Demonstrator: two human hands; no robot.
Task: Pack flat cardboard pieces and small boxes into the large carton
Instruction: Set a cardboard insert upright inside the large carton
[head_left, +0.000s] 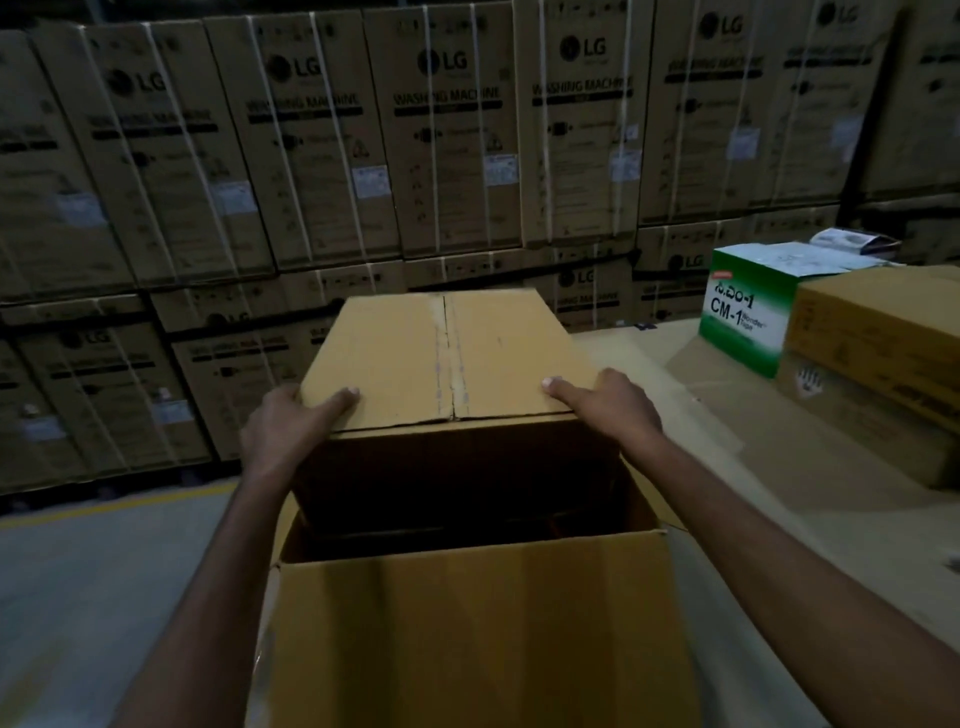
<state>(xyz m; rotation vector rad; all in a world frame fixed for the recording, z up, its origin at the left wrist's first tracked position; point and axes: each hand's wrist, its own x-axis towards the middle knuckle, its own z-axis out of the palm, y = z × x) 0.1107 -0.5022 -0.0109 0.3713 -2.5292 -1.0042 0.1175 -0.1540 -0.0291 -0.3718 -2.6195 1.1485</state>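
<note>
Fig. I am viewing, through the head camera, two bare hands: the left hand (283, 426) and the right hand (613, 405), each showing a short-trimmed thumbnail (353, 389). The left forearm (208, 571) and the right forearm (779, 545) are running uncovered from wrist to frame edge, slender and dimly lit. I am seeing both wrists equally uncovered.

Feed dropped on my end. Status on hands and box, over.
Grips: left hand and right hand on the small box, thumbs on top. Box at open mouth of the large carton. Carton inside too dark to judge.
</note>
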